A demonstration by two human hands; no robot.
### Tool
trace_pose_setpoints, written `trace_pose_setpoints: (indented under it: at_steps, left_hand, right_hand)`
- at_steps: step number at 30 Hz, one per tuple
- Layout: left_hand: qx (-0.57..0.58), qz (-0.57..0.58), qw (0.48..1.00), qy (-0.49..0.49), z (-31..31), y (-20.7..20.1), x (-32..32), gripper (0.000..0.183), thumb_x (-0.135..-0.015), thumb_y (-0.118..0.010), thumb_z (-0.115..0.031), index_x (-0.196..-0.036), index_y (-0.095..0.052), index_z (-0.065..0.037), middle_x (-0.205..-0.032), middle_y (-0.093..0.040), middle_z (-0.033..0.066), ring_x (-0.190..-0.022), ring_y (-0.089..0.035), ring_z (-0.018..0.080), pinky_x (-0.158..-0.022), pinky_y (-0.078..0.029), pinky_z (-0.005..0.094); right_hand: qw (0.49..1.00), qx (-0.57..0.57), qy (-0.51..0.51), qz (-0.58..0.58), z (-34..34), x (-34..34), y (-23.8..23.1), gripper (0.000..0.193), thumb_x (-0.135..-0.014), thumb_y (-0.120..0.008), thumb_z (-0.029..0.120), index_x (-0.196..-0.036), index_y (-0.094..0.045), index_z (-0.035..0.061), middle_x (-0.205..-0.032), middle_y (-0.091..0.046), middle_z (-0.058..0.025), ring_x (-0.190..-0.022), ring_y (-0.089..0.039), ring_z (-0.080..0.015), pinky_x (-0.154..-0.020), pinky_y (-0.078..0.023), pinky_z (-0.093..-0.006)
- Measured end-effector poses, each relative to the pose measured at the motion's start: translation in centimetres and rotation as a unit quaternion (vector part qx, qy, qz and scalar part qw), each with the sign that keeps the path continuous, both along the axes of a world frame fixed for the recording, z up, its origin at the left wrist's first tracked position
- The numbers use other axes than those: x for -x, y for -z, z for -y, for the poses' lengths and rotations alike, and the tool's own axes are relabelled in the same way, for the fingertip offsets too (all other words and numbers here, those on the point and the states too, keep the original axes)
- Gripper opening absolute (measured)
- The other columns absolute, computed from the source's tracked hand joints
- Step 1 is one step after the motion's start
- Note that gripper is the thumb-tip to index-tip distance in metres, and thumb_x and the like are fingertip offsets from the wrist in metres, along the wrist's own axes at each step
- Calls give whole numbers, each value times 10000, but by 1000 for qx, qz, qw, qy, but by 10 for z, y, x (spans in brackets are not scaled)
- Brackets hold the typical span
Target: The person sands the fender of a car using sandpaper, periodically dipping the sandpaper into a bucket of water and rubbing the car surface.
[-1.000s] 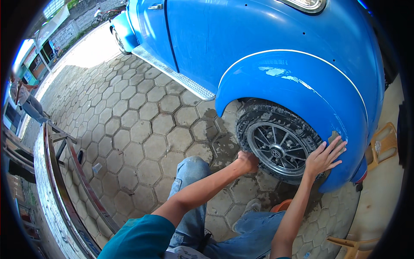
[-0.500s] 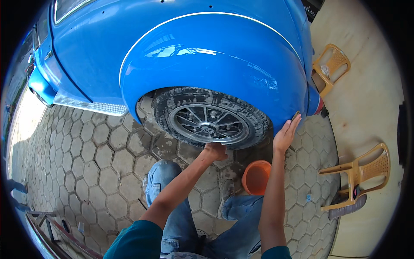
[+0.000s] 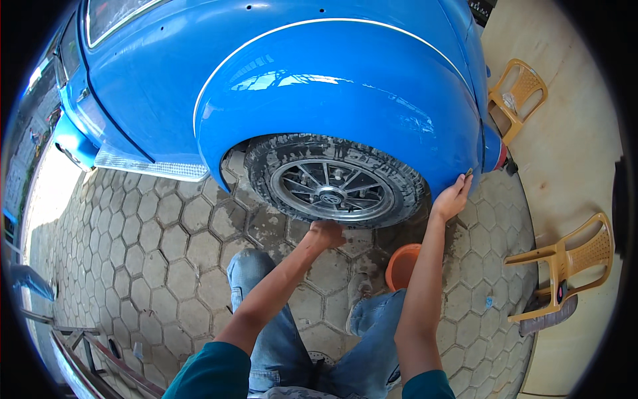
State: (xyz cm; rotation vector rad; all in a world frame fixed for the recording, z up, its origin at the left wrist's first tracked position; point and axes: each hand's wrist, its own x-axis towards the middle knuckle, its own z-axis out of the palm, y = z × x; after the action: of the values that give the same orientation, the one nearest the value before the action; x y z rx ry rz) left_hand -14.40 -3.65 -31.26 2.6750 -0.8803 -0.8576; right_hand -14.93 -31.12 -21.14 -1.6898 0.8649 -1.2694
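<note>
My left hand is closed beside the lower edge of a black tyre smeared with pale grey. Anything inside its fist is hidden. The tyre surrounds a silver spoked wheel rim with a dark round hub. My right hand rests against the rear lower part of a glossy blue fender, its fingers extended and slightly bent. A small dark bit shows at its fingertips, too small to name.
An orange bucket stands on hexagonal paving between my right forearm and shoe. Two yellow plastic chairs are at the right by a pale wall. A metal frame lies at lower left. A silver running board runs along the car.
The view has shifted a little, so the car sits farther right. My left hand has moved leftward along the wheel's lower edge. My right hand stays at the fender, its fingers more bent.
</note>
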Motion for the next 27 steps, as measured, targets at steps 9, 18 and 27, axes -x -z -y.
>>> trace_pose_setpoints:
  at_steps: [9, 18, 27]
  left_hand:
    - [-15, 7, 995, -99, -77, -41, 18, 522, -839, -570, -479, -1251, -580, -160, -1251, -586, 138, -1159, -564, 315, -945, -471, 456]
    - [-33, 6, 984, -177, -138, -55, 42, 521, -857, -555, -459, -1297, -544, -180, -1265, -575, 132, -1153, -569, 313, -923, -483, 462]
    - [-9, 76, 976, -205, -171, -51, 57, 476, -829, -590, -449, -1181, -627, -131, -1159, -633, 132, -1079, -623, 297, -851, -515, 446]
  right_hand:
    - [949, 306, 40, 69, -86, -11, -50, 339, -940, -581, 193, -1255, -612, 75, -1305, -533, -66, -1108, -465, -277, -918, -410, -407]
    - [904, 406, -33, 132, -206, -30, -64, 343, -847, -719, 214, -1161, -681, 79, -1159, -560, -45, -1019, -467, -238, -788, -424, -369]
    - [916, 361, -59, 164, -262, -46, -48, 313, -853, -702, 136, -1160, -679, 80, -1111, -573, -53, -942, -497, -218, -688, -400, -330]
